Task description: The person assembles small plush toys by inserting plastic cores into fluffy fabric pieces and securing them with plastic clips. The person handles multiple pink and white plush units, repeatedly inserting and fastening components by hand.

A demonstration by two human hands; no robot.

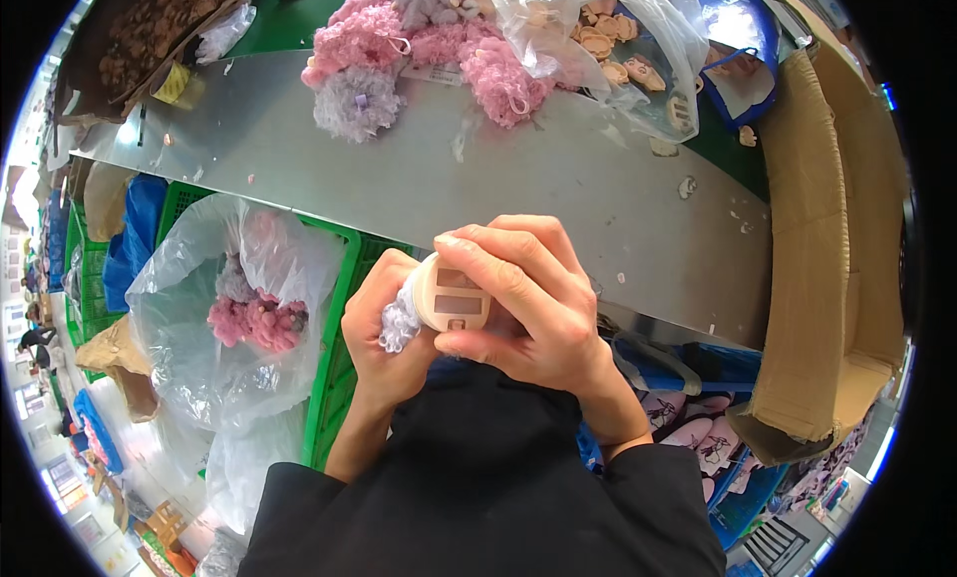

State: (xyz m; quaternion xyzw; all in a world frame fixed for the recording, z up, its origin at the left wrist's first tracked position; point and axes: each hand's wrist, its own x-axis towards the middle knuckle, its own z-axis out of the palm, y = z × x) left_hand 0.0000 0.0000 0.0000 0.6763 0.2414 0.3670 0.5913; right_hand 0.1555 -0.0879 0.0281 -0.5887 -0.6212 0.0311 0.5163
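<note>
Just off the metal worktop's front edge I hold a beige plastic part (pixel 454 294) with rectangular recesses, probably from a doll's head. A tuft of grey curly doll hair (pixel 401 323) hangs from its left side. My left hand (pixel 381 323) is closed round the haired side. Fingers of my right hand (pixel 533 298) press over the part's top, and the thumb grips it from below. My palms hide the rest of it. On the worktop (pixel 399 183) ahead lie pink curly doll wigs (pixel 503 79) and a grey curly doll wig (pixel 357 104).
A clear bag of beige doll faces (pixel 598 44) lies at the back, beside a blue bag (pixel 736 49). A cardboard box (pixel 802 248) stands at the right. To my left, a plastic bag (pixel 169 268) with pink and grey hair sits in a green crate (pixel 334 348).
</note>
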